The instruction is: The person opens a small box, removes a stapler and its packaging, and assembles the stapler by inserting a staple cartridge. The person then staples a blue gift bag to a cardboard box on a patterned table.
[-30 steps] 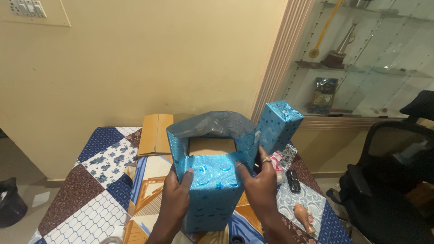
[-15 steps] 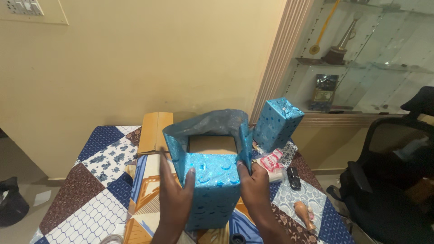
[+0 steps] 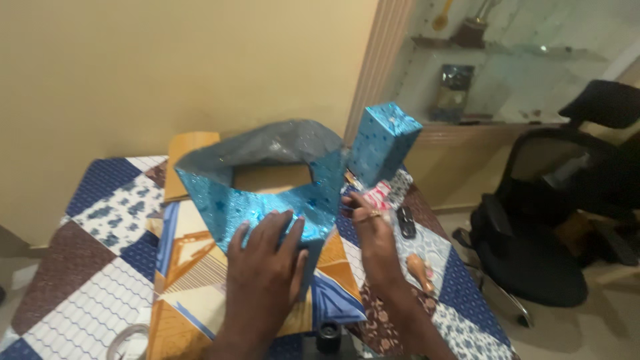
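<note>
A box half covered in shiny blue wrapping paper (image 3: 267,193) lies on the table in front of me, its brown cardboard end (image 3: 272,177) showing through the open paper. My left hand (image 3: 263,267) presses flat on the paper over the box. My right hand (image 3: 365,220) has moved off the box and reaches toward a small pink-and-white item (image 3: 379,195) beside it, fingers curled; whether it grips anything I cannot tell. A second, fully wrapped blue box (image 3: 385,143) stands upright just behind that hand.
The table carries a patchwork cloth (image 3: 100,227) and an orange-blue printed sheet (image 3: 193,267). A black remote (image 3: 405,221) and a tan object (image 3: 421,270) lie at the right. A tape roll (image 3: 130,340) sits at the front left. A black office chair (image 3: 560,220) stands to the right.
The box was held upright in both hands; now it is laid down. My left hand presses on top, my right hand has let go and moved right.
</note>
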